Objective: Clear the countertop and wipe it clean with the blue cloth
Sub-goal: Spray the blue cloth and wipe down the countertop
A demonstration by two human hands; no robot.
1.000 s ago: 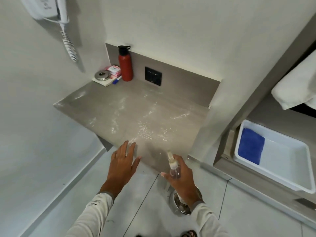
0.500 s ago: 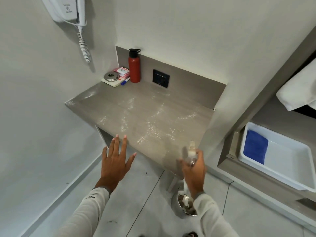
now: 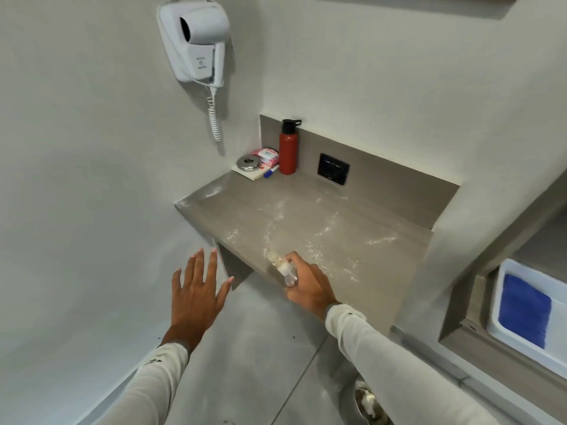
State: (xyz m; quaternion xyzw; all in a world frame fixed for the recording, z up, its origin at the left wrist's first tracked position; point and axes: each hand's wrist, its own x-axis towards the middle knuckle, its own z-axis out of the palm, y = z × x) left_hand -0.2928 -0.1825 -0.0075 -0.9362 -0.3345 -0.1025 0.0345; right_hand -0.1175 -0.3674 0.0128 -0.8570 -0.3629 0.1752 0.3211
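The surface (image 3: 352, 210) fills a recess, walled at left, back and right. In its far left corner a bottle (image 3: 288, 148) stands upright against the back panel; just left of it lie a pen (image 3: 271, 172), a small packet (image 3: 266, 156) and a round disc (image 3: 248, 163) on what may be a pad. A wall socket (image 3: 333, 173) sits right of the bottle. A hairdryer (image 3: 197, 41) hangs on the left wall above. Powder (image 3: 310, 237) lies scattered mid-surface. Over the near edge, the right hand (image 3: 310, 286) holds a spray bottle (image 3: 283, 266); the left hand (image 3: 196, 291) hovers off the surface, further left. At far right, a tray (image 3: 561, 289) on a shelf holds a cloth (image 3: 521, 311).
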